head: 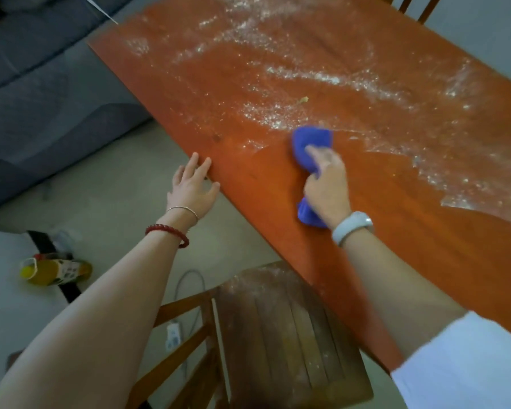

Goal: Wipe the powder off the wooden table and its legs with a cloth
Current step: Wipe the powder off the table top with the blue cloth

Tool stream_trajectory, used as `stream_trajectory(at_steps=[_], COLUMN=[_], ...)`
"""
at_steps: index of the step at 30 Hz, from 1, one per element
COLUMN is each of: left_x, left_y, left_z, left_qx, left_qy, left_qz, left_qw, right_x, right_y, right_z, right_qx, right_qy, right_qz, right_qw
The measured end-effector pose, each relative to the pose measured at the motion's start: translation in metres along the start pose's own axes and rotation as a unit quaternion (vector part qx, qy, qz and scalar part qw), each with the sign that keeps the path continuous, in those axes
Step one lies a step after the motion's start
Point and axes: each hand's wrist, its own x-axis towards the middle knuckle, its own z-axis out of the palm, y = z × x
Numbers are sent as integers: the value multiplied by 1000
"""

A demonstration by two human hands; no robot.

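Partly hidden cloth (311,143), perhaps gripped, right hand (326,187)

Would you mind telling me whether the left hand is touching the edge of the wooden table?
Touching. The head view shows the left hand with its fingertips resting on the edge of the wooden table.

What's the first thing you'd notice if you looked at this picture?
The white powder scattered over the far part of the orange-red table jumps out first. Next is the bright blue cloth near the table's middle, gripped by the right hand at the powder's edge, with clean wood on the near side. The left hand rests on the table's left edge, and a powder-dusted wooden chair stands below.
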Motion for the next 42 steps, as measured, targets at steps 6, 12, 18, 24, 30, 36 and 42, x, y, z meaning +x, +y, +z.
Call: stream_trajectory(at_steps=[6, 12, 18, 24, 30, 36, 42], left_x=[-5, -51, -87, -123, -179, -267, -392], left_y=[13, 43, 41, 59, 90, 131, 196], left_z=[1, 35, 60, 73, 105, 152, 225], left_qx=[-15, -19, 22, 64, 76, 51, 45], left_qy=[31, 102, 87, 31, -9, -18, -58], left_qz=[-35, 31, 122, 173, 184, 215, 302], left_qw=[999, 994, 988, 982, 980, 975, 950], right_x=[-102, -91, -183, -173, -258, -347, -426], right_y=[-5, 52, 40, 79, 92, 147, 210], right_z=[-31, -73, -35, -104, -80, -159, -233], right_qx=[159, 95, -15, 35, -16, 104, 161], right_qy=[-443, -10, -277, -55, -206, -226, -112], right_qz=[-111, -6, -237, -107, -129, 38, 101], right_qw=[875, 995, 931, 992, 970, 968, 975])
